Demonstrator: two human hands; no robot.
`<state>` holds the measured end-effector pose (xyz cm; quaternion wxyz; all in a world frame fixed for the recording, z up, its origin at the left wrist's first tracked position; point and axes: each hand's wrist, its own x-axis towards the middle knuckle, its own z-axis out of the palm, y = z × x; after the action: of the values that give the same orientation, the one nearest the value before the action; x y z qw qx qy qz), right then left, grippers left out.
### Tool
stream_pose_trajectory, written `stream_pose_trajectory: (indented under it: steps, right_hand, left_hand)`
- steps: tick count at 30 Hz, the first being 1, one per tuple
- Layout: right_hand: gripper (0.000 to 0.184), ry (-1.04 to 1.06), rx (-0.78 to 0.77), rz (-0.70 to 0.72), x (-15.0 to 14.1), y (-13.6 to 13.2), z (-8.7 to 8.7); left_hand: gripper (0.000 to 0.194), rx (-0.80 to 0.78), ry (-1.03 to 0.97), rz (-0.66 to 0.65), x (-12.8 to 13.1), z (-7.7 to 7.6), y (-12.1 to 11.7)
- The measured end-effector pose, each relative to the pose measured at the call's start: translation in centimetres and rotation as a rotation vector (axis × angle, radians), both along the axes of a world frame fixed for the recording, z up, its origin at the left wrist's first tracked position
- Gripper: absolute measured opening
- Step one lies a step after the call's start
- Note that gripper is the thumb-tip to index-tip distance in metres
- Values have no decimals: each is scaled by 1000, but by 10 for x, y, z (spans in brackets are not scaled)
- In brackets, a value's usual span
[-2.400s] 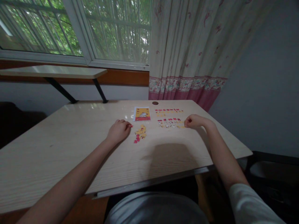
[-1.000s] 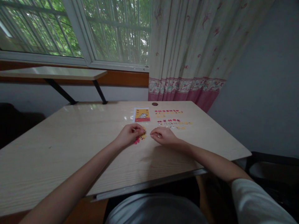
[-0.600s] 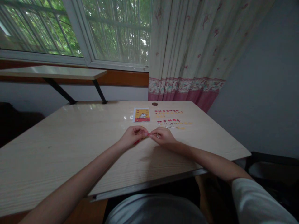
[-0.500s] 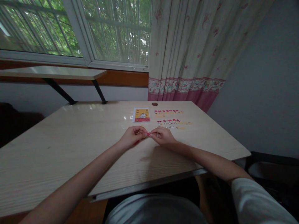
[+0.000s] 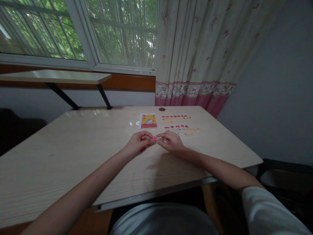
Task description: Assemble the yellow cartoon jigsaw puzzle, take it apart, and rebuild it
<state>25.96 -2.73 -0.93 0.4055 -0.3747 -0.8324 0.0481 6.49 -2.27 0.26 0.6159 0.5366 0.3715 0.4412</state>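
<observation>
A small red jigsaw puzzle piece (image 5: 154, 139) is pinched between the thumb and fingers of my left hand (image 5: 139, 141), held just above the table. My right hand (image 5: 172, 141) is close on the piece's right side, thumb and index finger parted around its edge; nothing shows firmly gripped between them. Below my left hand lie more red pieces (image 5: 143, 148), partly hidden by the fingers. Beyond my hands rests a picture card (image 5: 148, 121) with a white animal on yellow and red. Rows of loose puzzle pieces (image 5: 176, 126), red, yellow and white, lie to its right.
The pale wooden table (image 5: 73, 153) has a round dark cable hole (image 5: 161, 109) at its far edge. A raised shelf (image 5: 56, 75) on black legs stands at the back left. A curtain (image 5: 195, 65) hangs behind, and a dark chair (image 5: 286, 173) is at the right.
My right thumb and index finger have come apart and drawn slightly off the red puzzle piece. The piece stays in my left hand and now shows more of its face.
</observation>
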Motion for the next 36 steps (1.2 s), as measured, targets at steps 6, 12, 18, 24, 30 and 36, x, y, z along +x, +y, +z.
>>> stream_pose_trajectory:
  steps: [6,12,18,24,30,36]
  right_hand:
    - [24,-45,100,13,1,2,-2]
    - [19,8,197,21,3,5,1]
    - [19,118,187,-57,28,18,20]
    - [18,225,215,-123,61,32,31]
    - [19,220,216,-135,68,36,27]
    - [19,198,203,-147,70,38,25]
  left_hand:
    - [26,-2,7,-11,0,1,-2]
    - [25,57,14,-5,-1,-4,3]
    - [19,270,362,153,-19,-2,11]
    - [24,656,956,88,-46,1,22]
    - [27,873,1193,44,-57,-1,28]
    - [28,894,1260,8,-60,-1,29]
